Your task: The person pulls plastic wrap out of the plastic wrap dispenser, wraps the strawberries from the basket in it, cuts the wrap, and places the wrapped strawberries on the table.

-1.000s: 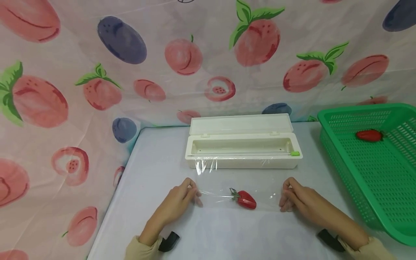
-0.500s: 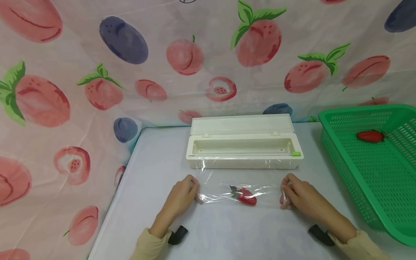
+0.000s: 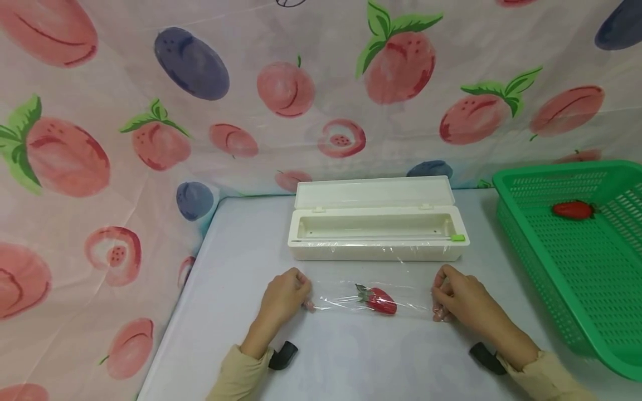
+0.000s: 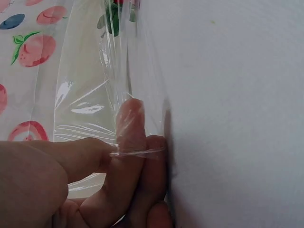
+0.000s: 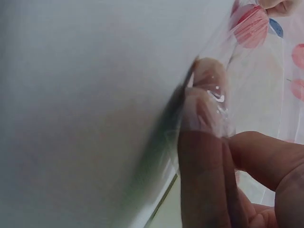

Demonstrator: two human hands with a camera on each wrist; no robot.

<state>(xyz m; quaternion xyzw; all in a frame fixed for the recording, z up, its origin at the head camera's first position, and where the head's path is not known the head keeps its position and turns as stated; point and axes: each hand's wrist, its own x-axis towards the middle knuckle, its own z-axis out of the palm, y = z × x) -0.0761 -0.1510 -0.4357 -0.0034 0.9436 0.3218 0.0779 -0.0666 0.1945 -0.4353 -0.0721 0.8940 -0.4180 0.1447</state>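
Between the two hands stretches a sheet of clear cling film [image 3: 331, 303], running from the front of a white film dispenser box [image 3: 376, 253]. A red strawberry [image 3: 382, 301] with green leaves shows through the film in the middle, leaves toward the left. My left hand [image 3: 282, 296] pinches the film's near left corner between thumb and fingers; in the left wrist view, film [image 4: 85, 107] creases over a fingertip. My right hand [image 3: 466, 298] pinches the near right corner, and film covers its fingertips [image 5: 206, 73] in the right wrist view.
The dispenser's lid [image 3: 375, 192] stands raised at the back, and a green slider [image 3: 457, 238] sits at the right of its front edge. To the right is a green basket [image 3: 539, 262] holding another strawberry [image 3: 573, 210]. A fruit-patterned cloth [image 3: 306, 33] hangs behind the white table [image 3: 241, 239].
Both hands have moved slightly toward the dispenser, and the forearms have come inward. The film's creases and glints have shifted over the strawberry, which appears slightly farther back.
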